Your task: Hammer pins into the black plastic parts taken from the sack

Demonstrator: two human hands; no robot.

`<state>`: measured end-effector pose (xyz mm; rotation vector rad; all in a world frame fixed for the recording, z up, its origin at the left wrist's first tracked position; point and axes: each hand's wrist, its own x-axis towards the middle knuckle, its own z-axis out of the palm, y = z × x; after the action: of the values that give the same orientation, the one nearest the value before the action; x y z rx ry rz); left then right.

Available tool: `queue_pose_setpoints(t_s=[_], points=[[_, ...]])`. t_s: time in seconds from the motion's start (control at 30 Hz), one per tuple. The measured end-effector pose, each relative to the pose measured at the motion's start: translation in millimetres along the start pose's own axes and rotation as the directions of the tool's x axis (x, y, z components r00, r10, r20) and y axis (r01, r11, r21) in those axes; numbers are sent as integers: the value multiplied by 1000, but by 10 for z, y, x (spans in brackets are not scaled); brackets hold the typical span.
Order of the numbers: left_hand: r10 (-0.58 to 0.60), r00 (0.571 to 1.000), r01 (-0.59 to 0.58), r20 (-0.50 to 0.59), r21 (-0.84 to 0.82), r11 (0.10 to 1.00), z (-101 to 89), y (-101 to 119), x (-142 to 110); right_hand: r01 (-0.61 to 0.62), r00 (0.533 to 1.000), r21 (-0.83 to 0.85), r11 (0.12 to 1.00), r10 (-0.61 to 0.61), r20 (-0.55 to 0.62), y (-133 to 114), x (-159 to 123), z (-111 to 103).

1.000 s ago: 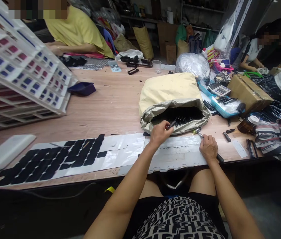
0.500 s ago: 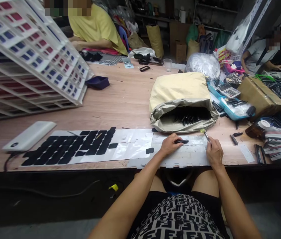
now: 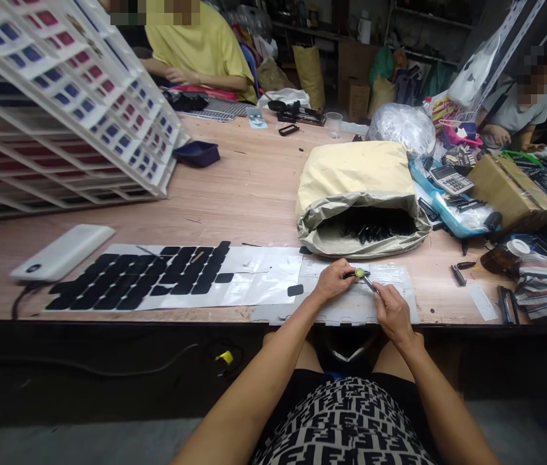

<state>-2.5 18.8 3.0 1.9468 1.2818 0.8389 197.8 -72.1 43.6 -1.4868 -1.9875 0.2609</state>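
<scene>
1. Left hand [image 3: 335, 281] pinched one piece [image 3: 349, 275] over the board [image 3: 341, 311]; right hand [image 3: 396, 314] grasped the hammer [image 3: 360, 273], head at the piece, contact unclear.
2. That piece: apparently midway. Others [image 3: 367, 232] lay in the open sack [image 3: 350, 171], state unclear.
3. Pads [image 3: 123, 274] lay leftward on the bench [image 3: 254, 206]; sack crowded the board's far edge; nothing visibly blocked the hammer.

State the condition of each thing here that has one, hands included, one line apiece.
Left hand: closed on a small black part
Right hand: closed around the hammer
Hammer: head at the small black part, contact unclear
Beige sack: open, black pieces inside
Brown jar: white lid on
Calculator: keypad showing, display unreadable
Black pads: mostly in rows
</scene>
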Motion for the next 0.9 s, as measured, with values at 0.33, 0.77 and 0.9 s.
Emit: queue_pose_setpoints(t_s=[0.33,0.77,0.9], points=[[-22,999,22,-32,14,1000,1,31,-14,-78,997,4,997,78,-14,94,-19,-67],[-20,1000,21,-18,28,999,-5,25,0,-168,977,-559,812,61,-205,729,149,-234],[34,999,-34,-20,-10,999,-73,134,-88,-178,975,-575,799,65,-211,724,134,-211]])
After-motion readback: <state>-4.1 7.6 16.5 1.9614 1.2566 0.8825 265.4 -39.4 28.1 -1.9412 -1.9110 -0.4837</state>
